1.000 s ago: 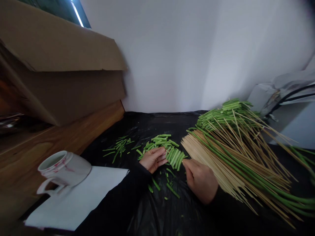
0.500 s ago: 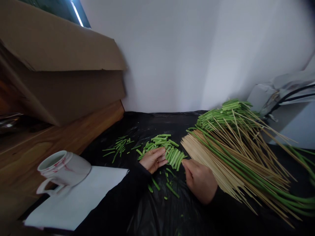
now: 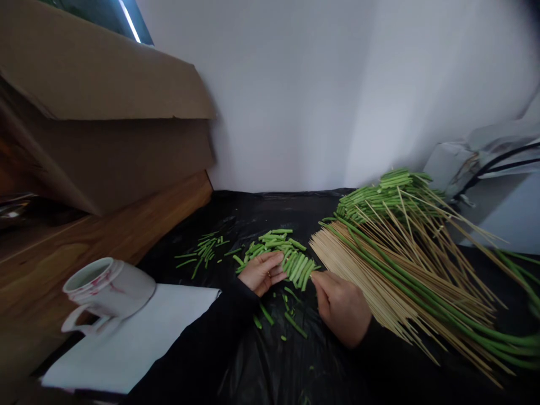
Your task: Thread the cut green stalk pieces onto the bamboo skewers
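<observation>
Black-covered desk (image 3: 270,211) with a stick bundle (image 3: 348,264). Left of the bundle, the right hand (image 3: 345,308), nearer it, pinches something indistinct; the left hand (image 3: 262,274) holds one end of the green stem row (image 3: 297,270), pieces crosswise between both hands.

The mug (image 3: 130,289) is white with red streaks near its rim; the sheet (image 3: 169,318) is plain white. Bean pieces (image 3: 300,270) are green, sticks (image 3: 350,261) pale tan, the plastic cover (image 3: 270,211) black, the box (image 3: 147,146) brown, both sleeves (image 3: 198,349) black.
</observation>
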Demonstrator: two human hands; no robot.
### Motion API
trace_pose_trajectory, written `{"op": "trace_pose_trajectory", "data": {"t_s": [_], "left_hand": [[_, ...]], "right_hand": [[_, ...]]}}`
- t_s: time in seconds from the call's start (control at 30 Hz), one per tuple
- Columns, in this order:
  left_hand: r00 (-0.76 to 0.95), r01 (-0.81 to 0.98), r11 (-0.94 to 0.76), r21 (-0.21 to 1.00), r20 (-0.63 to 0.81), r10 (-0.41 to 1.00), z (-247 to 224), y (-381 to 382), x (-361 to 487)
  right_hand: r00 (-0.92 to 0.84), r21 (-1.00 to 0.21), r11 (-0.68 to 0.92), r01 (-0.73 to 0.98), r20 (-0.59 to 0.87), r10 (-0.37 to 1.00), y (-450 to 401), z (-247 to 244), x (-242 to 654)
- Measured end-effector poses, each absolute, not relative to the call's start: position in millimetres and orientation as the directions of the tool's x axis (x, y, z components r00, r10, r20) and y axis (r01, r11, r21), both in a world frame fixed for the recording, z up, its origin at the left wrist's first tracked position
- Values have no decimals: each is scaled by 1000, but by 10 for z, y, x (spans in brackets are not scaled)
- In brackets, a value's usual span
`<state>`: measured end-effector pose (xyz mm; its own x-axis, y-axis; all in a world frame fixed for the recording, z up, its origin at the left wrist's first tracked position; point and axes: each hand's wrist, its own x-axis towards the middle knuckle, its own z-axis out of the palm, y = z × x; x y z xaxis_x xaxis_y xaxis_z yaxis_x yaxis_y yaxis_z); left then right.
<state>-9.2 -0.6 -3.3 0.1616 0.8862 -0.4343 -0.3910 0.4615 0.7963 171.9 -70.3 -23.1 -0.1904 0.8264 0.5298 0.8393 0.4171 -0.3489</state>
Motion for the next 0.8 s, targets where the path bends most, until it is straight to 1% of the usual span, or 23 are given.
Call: {"op": "trace_pose_trajectory", "data": {"t_s": [0.1, 0.17, 0.27, 0.33, 0.43, 0.5, 0.6, 0.67, 0.73, 0.8], "left_hand": [[177, -369, 416, 832, -376, 910, 18, -27, -95], [216, -306, 372, 876, -317, 923, 50, -41, -103], [282, -108, 224, 969, -186, 941, 85, -63, -134], [397, 62, 121, 991, -135, 908, 105, -92, -163], [639, 270, 6, 963, -183, 747, 136, -167, -197], [735, 328, -114, 938, -178, 654, 149, -218, -208], [803, 330, -339, 881, -73, 592, 134, -251, -209], [826, 342, -470, 814, -22, 563, 102, -242, -202], [836, 372, -562, 739, -5, 548, 69, -225, -192], [839, 385, -606, 696, 9, 543, 58, -212, -184]], "right_hand": [[-169, -337, 408, 849, 558, 812, -685, -195, 1761], [-139, -316, 388, 866, 592, 794, -661, -162, 1808], [-96, -300, 366, 881, 644, 759, -613, -121, 1891], [-75, -303, 358, 883, 662, 746, -583, -108, 1934], [-60, -305, 349, 886, 671, 739, -559, -108, 1964], [-63, -305, 354, 884, 673, 737, -557, -111, 1963], [-71, -304, 362, 881, 672, 737, -564, -107, 1950], [-77, -301, 364, 881, 669, 739, -568, -102, 1944], [-81, -300, 366, 881, 666, 741, -568, -98, 1941], [-80, -304, 366, 880, 664, 743, -568, -98, 1940]]}}
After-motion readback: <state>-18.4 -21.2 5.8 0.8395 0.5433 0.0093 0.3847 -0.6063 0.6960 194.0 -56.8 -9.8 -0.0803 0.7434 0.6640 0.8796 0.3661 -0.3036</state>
